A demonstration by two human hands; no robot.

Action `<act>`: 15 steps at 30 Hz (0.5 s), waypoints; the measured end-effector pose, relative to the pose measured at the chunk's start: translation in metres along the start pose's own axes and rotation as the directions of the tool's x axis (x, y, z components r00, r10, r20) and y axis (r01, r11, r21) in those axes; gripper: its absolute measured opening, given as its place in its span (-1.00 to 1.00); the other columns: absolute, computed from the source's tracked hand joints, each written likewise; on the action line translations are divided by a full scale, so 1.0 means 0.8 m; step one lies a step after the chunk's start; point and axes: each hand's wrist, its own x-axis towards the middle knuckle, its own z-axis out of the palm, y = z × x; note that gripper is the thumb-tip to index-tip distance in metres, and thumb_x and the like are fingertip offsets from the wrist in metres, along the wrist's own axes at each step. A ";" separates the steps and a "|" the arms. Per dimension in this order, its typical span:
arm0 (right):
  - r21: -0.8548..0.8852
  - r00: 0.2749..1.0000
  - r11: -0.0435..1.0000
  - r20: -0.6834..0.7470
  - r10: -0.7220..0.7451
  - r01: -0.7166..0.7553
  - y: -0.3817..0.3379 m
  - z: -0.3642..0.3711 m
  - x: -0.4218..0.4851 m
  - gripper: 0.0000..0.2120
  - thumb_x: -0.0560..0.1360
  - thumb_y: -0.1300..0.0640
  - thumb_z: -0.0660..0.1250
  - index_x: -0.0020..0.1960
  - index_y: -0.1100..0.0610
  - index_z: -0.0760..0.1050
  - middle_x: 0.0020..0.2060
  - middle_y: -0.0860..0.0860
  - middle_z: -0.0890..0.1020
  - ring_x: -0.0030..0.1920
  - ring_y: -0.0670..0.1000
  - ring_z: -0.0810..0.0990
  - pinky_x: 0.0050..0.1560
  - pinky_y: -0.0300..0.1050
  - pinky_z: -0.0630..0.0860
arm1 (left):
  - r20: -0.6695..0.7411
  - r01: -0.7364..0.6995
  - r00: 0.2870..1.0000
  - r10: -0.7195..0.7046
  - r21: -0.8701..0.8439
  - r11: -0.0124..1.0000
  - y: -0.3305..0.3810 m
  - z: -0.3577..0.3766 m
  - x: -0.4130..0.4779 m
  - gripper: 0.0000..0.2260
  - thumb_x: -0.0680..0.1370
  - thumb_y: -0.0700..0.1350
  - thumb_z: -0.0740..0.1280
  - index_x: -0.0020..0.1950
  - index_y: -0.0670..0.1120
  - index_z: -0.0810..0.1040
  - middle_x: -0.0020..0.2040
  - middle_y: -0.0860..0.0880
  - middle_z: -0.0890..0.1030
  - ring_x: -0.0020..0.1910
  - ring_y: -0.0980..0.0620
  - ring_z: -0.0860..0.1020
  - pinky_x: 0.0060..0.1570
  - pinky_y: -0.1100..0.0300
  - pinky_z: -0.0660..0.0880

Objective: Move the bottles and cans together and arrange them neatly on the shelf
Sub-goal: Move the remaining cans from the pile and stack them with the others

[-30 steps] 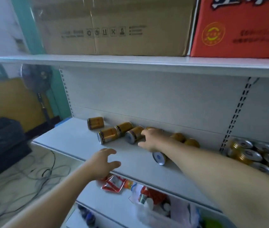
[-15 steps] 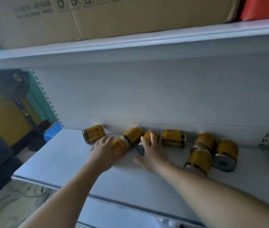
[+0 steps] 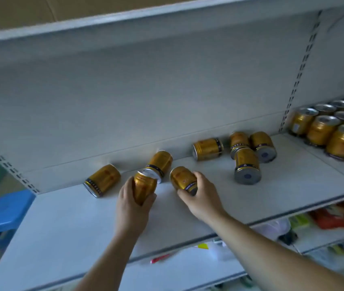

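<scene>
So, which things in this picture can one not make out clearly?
Head view only.
1. Label print on the gold metal can in the right hand: too small, partly under fingers.
2. Row of upright gold cans: cut off by right edge, count unknown.
3. Colourful packets lower right: blurred.

The left hand (image 3: 130, 206) hides the lower half of the gold metal drinks can (image 3: 143, 185) it grips, and the right hand (image 3: 203, 198) covers the near end of a second gold can (image 3: 182, 179). Label print is too small to read. The block of upright gold cans (image 3: 322, 129) runs off the right edge. The packets on the lower shelf (image 3: 330, 219) are blurred, just red and green smears.
</scene>
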 end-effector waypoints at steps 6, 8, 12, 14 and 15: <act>0.496 0.919 0.786 0.071 0.387 -0.369 -0.028 -0.010 -0.047 -0.74 0.37 -0.13 0.41 -0.16 0.06 0.52 -0.23 0.01 0.62 -0.15 0.09 0.56 -0.27 -0.17 0.41 | 0.136 0.213 0.975 -0.174 -0.365 0.906 -0.004 -0.026 -0.016 -0.55 0.42 -0.08 0.46 0.20 0.08 0.32 -0.08 0.04 0.56 -0.21 0.11 0.55 -0.25 0.22 0.45; 0.808 0.814 0.295 0.343 0.469 -0.511 -0.038 -0.018 -0.067 -0.73 0.45 -0.04 0.37 0.01 0.15 0.54 -0.14 0.20 0.66 -0.18 0.16 0.63 -0.21 -0.07 0.53 | 0.279 0.351 0.933 -0.227 -0.575 0.739 0.001 -0.043 -0.015 -0.78 0.44 -0.09 0.42 0.04 0.00 0.48 -0.11 -0.08 0.58 -0.26 0.09 0.55 -0.30 0.24 0.51; 0.879 0.834 -0.081 0.471 0.286 -0.469 -0.056 -0.043 -0.107 -0.41 0.29 -0.03 0.34 0.20 0.32 0.43 -0.12 0.33 0.64 -0.15 0.31 0.66 -0.20 0.20 0.60 | 0.673 0.697 0.717 -0.184 -0.697 0.168 0.024 -0.069 -0.030 -0.69 0.47 0.01 0.27 0.03 -0.19 0.59 -0.08 -0.24 0.65 -0.14 -0.19 0.64 -0.18 -0.02 0.58; 0.885 0.838 -0.098 0.464 0.288 -0.456 -0.066 -0.055 -0.122 -0.29 0.23 -0.13 0.43 0.21 0.31 0.43 -0.15 0.31 0.65 -0.18 0.30 0.67 -0.19 0.18 0.59 | 0.734 0.739 0.673 -0.089 -0.664 0.116 0.036 -0.078 -0.038 -0.57 0.33 0.09 0.29 0.00 -0.20 0.64 -0.03 -0.22 0.66 -0.10 -0.17 0.66 -0.12 -0.04 0.57; 0.885 0.832 -0.098 0.463 0.306 -0.456 -0.070 -0.062 -0.127 -0.25 0.20 -0.17 0.46 0.21 0.31 0.44 -0.16 0.29 0.66 -0.20 0.29 0.67 -0.19 0.13 0.59 | 0.749 0.750 0.661 -0.052 -0.654 0.104 0.042 -0.082 -0.043 -0.51 0.30 0.12 0.28 0.05 -0.20 0.62 0.00 -0.21 0.66 -0.08 -0.15 0.66 -0.07 -0.04 0.54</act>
